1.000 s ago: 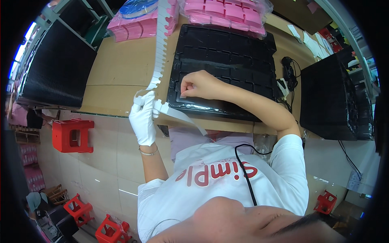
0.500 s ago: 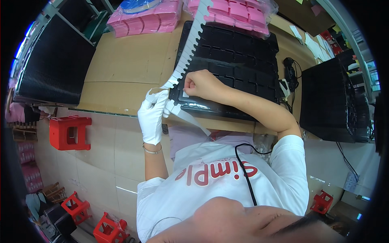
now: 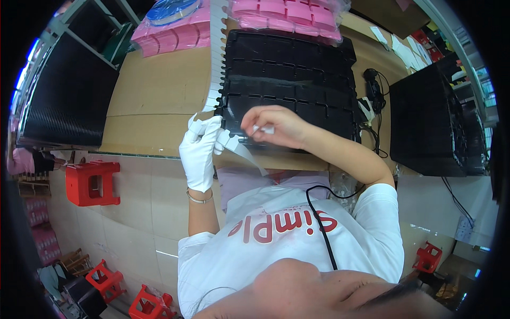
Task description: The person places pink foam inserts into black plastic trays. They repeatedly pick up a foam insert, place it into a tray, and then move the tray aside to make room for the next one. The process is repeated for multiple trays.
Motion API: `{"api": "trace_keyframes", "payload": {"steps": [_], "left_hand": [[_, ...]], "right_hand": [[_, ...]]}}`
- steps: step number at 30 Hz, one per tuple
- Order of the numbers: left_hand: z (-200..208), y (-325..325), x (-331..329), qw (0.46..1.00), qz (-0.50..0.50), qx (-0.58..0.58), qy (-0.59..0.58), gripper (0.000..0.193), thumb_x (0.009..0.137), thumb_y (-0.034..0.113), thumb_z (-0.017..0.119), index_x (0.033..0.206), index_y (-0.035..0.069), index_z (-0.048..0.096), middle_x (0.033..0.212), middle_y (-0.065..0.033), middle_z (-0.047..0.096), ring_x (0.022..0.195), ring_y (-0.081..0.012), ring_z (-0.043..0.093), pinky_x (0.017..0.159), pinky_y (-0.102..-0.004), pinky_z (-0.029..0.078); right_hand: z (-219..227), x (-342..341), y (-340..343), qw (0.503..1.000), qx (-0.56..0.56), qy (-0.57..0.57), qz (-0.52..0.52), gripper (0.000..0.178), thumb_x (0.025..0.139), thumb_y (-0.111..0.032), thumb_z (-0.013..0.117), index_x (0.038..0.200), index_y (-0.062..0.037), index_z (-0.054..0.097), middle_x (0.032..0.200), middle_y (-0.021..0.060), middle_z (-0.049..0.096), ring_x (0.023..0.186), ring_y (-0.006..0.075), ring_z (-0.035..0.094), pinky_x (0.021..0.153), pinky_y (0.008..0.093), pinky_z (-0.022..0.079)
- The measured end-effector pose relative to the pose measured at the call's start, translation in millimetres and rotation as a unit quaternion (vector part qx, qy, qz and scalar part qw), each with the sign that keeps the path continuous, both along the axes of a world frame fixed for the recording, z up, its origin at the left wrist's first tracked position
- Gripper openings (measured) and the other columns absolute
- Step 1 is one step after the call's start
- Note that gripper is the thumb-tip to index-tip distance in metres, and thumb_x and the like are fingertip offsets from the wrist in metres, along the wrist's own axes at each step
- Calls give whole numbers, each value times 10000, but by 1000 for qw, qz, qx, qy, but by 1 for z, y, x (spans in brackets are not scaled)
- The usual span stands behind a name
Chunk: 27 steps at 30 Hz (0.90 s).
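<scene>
My left hand [image 3: 198, 151], in a white glove, pinches a long white strip [image 3: 217, 58] with dark notches along one edge. From the far side of the table the strip runs down to my fingers, and its loose tail [image 3: 241, 151] hangs toward me. A black moulded plastic tray [image 3: 287, 80] lies flat beside it. Over the tray's near edge is my bare right hand [image 3: 276, 126], its fingers curled and slightly blurred. A small white piece [image 3: 269, 129] shows at these fingers; its exact kind is unclear.
Pink wrapped packs [image 3: 289, 15] stand behind the tray, and a blue roll [image 3: 172, 10] lies on another pink pack. Tall black tray stacks [image 3: 66, 90] flank the table. Right of the tray are a black cable [image 3: 377, 95] and papers [image 3: 411, 53]. Red stools [image 3: 93, 183] stand on the floor.
The strip's far part has swung left and now runs straighter away from me. My right hand has shifted slightly right, and the white piece shows more clearly. My left hand keeps its pinch.
</scene>
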<state>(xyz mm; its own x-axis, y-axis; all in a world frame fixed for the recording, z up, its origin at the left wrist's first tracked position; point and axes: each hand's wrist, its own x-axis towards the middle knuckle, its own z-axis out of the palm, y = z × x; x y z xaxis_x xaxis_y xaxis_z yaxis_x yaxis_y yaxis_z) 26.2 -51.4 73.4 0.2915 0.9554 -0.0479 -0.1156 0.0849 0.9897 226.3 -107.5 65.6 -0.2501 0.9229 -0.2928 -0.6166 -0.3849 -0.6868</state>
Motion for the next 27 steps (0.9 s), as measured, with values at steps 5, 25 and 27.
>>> {"api": "trace_keyframes", "payload": {"steps": [5, 25, 27], "left_hand": [[5, -9, 19, 999, -33, 16, -9, 185, 926, 135, 653, 1027, -15, 692, 711, 2, 599, 567, -36, 466, 484, -185, 326], [10, -10, 62, 994, -78, 16, 80, 186, 913, 142, 673, 1014, -12, 700, 713, -24, 645, 534, -33, 492, 471, -173, 356], [10, -10, 62, 994, -74, 14, 81, 193, 907, 137, 680, 1023, -17, 698, 715, -35, 656, 534, -40, 509, 471, -172, 368]], "right_hand": [[15, -20, -23, 971, 75, -224, -35, 153, 863, -126, 689, 949, -7, 647, 815, 11, 610, 750, 101, 561, 701, 239, 439], [-18, 321, 13, 644, 33, -750, -146, 216, 738, -228, 787, 800, -34, 716, 707, 73, 676, 664, 140, 621, 624, 283, 492], [-16, 314, 18, 607, -2, -784, -126, 189, 738, -183, 792, 775, -28, 691, 700, 48, 656, 632, 120, 579, 575, 283, 454]]}}
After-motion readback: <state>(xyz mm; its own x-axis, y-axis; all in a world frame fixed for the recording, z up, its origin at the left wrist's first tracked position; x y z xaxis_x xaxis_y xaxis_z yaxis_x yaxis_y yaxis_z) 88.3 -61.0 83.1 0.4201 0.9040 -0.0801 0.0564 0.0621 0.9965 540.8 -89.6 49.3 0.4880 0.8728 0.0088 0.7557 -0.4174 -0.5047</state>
